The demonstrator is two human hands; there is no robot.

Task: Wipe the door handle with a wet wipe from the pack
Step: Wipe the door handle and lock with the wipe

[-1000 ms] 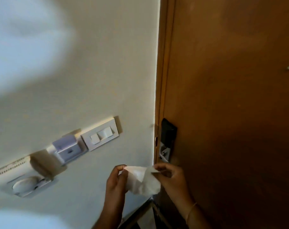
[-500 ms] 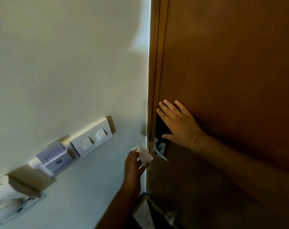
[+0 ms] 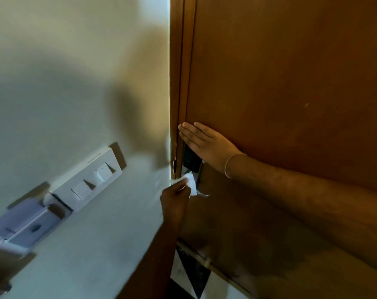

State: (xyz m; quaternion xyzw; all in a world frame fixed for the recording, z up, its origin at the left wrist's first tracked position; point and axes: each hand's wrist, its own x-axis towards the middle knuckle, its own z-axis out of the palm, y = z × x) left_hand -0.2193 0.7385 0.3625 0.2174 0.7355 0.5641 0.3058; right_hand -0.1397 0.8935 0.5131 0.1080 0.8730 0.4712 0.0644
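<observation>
On the pale wall (image 3: 79,83) at the left, a white switch plate (image 3: 90,179) sat tilted, with a lilac card holder (image 3: 25,221) just below and to its left. Further right, the left hand (image 3: 175,200) rose from below, its fingers pinched on a bunched white wet wipe (image 3: 190,184). The wipe stuck out above and to the right of that hand and was pressed against the metal door handle (image 3: 201,192), whose silver end showed just right of the wipe. Directly above sat the black lock plate (image 3: 191,160). The right hand (image 3: 207,145) lay flat and released on the brown door (image 3: 291,83), fingers extended toward the door frame (image 3: 179,83), its palm partly covering the lock plate. A thin bangle (image 3: 230,164) circled that wrist.
</observation>
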